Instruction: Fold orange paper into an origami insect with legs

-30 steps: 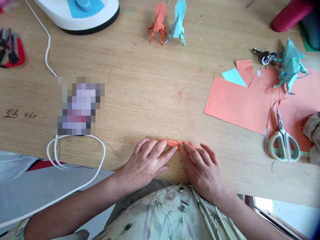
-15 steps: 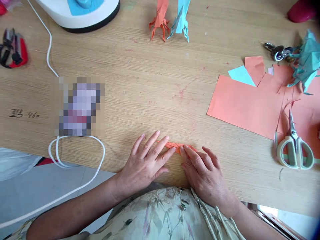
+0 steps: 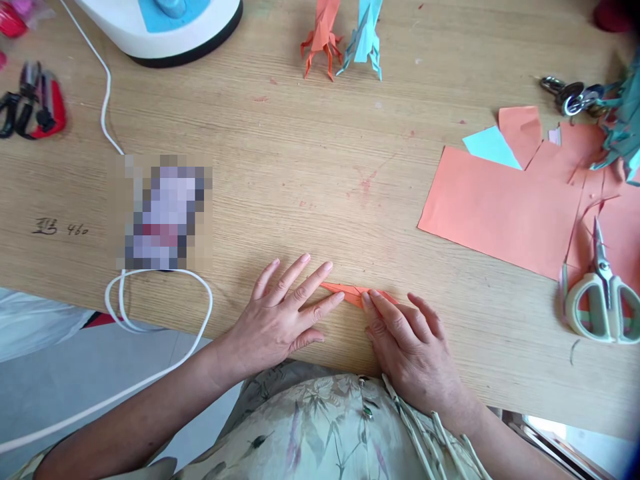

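Clock face centred on the folded orange strip, then! The wooden table (image 3: pixel 280 180) spreads underneath everything. Big orange sheet (image 3: pixel 500 203) out at two o'clock, with paper scraps (image 3: pixel 493 147) along its far edge and scissors (image 3: pixel 603 303) overlapping it towards three. A white device (image 3: pixel 185 43) sits up at eleven; a pixelated phone-like thing (image 3: pixel 165 213) lies at ten, its white cable (image 3: pixel 211 303) looping down near the left forearm.

Left hand (image 3: pixel 295 303) now: fingers spread wide, index tip at the strip's near edge. Right hand (image 3: pixel 407 333): fingers held together, tips down on the strip, hiding part of it; whether they pinch or just press, can't tell. And there's the folded orange strip (image 3: pixel 350 291), flat on the table between the hands!

Orange figure (image 3: pixel 323 33) and blue figure (image 3: pixel 367 33) stand at twelve, keys (image 3: pixel 575 100) between one and two. Handwriting (image 3: pixel 60 228) between nine and ten: characters, then "460".
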A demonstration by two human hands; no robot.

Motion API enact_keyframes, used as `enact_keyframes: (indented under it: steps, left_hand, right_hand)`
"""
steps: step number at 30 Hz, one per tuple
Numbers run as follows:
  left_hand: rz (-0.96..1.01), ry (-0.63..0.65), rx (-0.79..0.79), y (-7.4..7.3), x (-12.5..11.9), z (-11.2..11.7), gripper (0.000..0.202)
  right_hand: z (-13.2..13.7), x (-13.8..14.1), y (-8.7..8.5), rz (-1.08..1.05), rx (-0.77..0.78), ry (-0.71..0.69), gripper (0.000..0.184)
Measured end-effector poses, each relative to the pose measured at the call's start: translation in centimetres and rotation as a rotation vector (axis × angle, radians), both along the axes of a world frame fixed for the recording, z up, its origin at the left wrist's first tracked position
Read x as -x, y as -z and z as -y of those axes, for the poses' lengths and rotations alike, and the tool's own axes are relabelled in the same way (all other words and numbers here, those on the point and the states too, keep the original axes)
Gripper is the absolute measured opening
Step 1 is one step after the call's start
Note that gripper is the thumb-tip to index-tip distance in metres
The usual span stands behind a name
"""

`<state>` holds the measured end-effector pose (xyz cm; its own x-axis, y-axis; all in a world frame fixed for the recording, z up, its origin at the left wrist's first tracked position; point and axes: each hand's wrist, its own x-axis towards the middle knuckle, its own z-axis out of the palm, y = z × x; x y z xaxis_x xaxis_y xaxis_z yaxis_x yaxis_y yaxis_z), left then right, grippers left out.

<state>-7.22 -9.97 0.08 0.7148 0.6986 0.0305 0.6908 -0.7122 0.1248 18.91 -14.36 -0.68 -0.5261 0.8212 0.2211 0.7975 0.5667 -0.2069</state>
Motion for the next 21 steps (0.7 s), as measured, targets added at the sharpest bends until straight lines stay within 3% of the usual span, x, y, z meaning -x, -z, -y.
enact_keyframes:
  steps: [13, 21]
  left_hand:
    - [-0.008, 0.041, 0.049, -0.1, 1.3, -1.4, 0.062]
    - [0.007, 0.195, 0.07, 0.0, 2.5, -3.5, 0.061]
  right_hand:
    - [-0.1, 0.0, 0.0, -0.014, 0.005, -0.008, 0.043]
    - [0.0, 0.0, 0.1, 0.003, -0.004, -0.002, 0.043]
